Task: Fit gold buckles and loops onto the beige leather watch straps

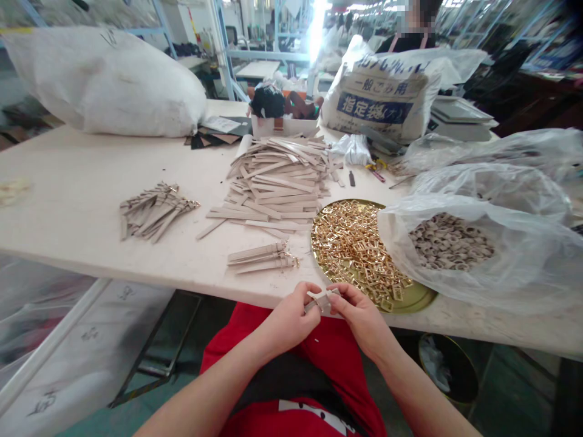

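Note:
At the table's front edge, my left hand [298,312] and my right hand [357,309] pinch a short light-grey strap [323,301] between them. A bit of gold metal shows on the strap near the left fingers; its shape is too small to make out. Just beyond my hands lie several finished-looking straps with gold buckles [262,257]. Right of them, a round gold tray [423,298] holds a heap of small gold buckles [355,243]. Behind, a large pile of flat grey strips [277,182] is spread on the table.
A clear plastic bag [523,261] of small grey loops [450,241] overlaps the tray's right side. Buckled straps [155,212] lie in a bundle at left. White sacks [136,85], a box [285,126] and scissors [377,171] are farther back. A person [412,30] is beyond the table.

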### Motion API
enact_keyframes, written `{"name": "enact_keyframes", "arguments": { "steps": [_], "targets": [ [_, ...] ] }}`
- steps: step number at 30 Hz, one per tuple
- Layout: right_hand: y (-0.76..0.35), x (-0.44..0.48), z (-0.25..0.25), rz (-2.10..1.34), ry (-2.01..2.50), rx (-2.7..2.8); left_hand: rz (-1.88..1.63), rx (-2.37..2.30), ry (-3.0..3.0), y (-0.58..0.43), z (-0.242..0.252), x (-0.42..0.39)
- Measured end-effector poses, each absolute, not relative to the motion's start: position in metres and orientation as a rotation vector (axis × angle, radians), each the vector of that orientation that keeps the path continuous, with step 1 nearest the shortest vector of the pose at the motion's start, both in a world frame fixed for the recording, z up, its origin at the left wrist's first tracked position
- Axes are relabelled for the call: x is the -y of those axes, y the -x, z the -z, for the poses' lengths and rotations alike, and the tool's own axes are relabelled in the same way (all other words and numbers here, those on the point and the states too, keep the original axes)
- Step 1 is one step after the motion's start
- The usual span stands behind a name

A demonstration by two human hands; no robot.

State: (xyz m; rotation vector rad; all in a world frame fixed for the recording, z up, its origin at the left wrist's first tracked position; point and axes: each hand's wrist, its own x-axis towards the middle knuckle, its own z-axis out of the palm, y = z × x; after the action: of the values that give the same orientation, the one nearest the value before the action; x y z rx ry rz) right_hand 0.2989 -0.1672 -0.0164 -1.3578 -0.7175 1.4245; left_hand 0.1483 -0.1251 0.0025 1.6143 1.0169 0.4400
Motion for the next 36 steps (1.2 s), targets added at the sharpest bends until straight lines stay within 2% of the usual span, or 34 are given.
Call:
{"name": "enact_keyframes", "arguments": {
  "steps": [10, 18, 24, 29, 36],
  "targets": [
    [-0.289, 0.177, 0.014, -1.576, 1.088, 0.481, -0.471, -1.1, -1.567, -0.144, -0.002, 0.127],
    [-0.29, 0.178, 0.021, -1.95, 1.013, 0.406, -0.27, -1.239, -1.819, -0.141, -0.006, 0.127],
    [-0.29, 0.182, 0.025, -2.004, 0.935, 0.379, -0.168, -1.275, -1.871, -0.136, -0.002, 0.126],
    [-0.29, 0.184, 0.027, -1.866, 1.025, 0.481, -0.176, -1.071, -1.762, -0.13, -0.005, 0.128],
    [-0.289, 0.187, 0.037, -1.293, 1.453, 0.793, -0.154, -1.091, -1.685, -0.124, -0.014, 0.13]
  ]
}}
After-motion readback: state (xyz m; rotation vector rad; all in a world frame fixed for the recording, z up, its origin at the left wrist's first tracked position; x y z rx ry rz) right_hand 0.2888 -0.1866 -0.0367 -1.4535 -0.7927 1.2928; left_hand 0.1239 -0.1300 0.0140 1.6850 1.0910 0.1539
